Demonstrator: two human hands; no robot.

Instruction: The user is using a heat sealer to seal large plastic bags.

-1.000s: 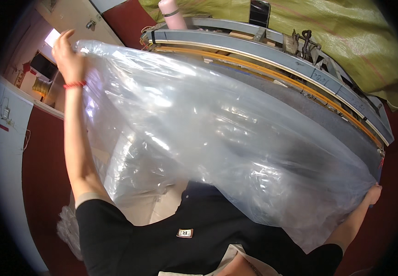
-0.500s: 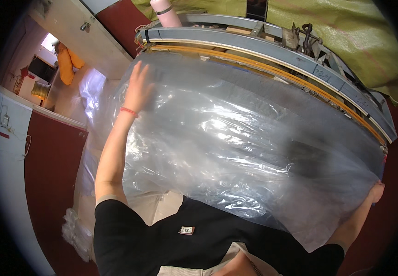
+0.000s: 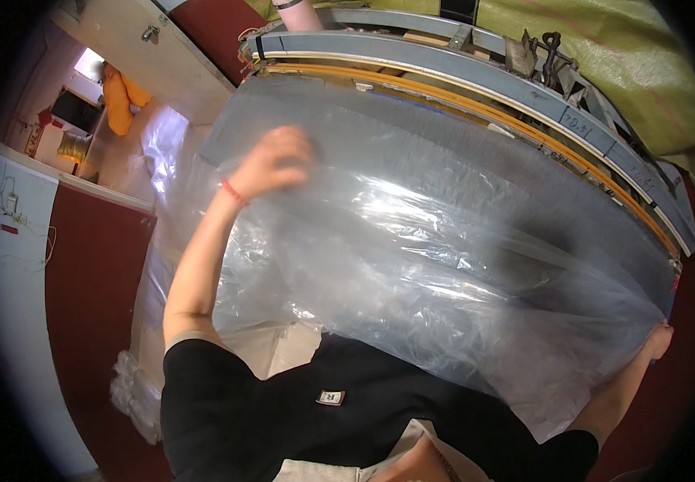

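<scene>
A: The left hand [image 3: 273, 163] has swung down and inward since a second ago, and the clear plastic sheet [image 3: 444, 273] now drapes over the grey worktable [image 3: 411, 153].

B: Left hand's blurred; fingers look curled on the film, though I can't tell for sure. The right hand [image 3: 657, 341] pinches the far corner.

A: Feather-light stuff by the look of it, limp, slick, tears easily. Best gripped at edges and corners, gathered.
</scene>
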